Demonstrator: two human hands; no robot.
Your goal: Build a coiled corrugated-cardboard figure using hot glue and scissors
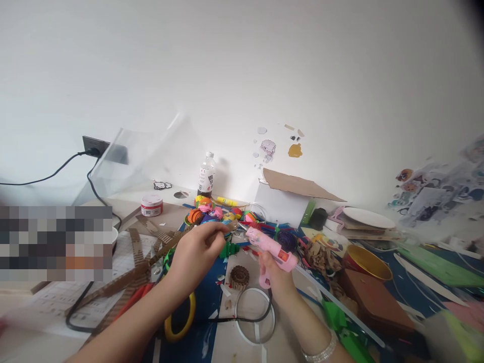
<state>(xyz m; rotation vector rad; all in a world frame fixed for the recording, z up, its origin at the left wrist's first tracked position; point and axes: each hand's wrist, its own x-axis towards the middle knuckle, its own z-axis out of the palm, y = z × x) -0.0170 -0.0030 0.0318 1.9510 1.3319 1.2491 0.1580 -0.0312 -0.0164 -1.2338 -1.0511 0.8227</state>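
My right hand (278,277) is wrapped round the handle of a pink glue gun (270,248), whose metal tip points up and left. Near that tip, my left hand (200,247) pinches a small piece of brown cardboard (232,226). Beneath the hands, a coiled brown corrugated roll (239,278) lies on the table. A white ring (255,316) rests closer to me, with the black cord passing over it. Long brown corrugated strips (132,282) stretch under and beside my left forearm.
Colourful striped balls (204,204) are heaped behind my hands, before a bottle (206,174). A white-and-red jar (152,205) stands at the left. On the right are a gold-lined bowl (367,262), a brown box (374,302) and crumpled paper. A yellow ring (180,330) lies by my left forearm.
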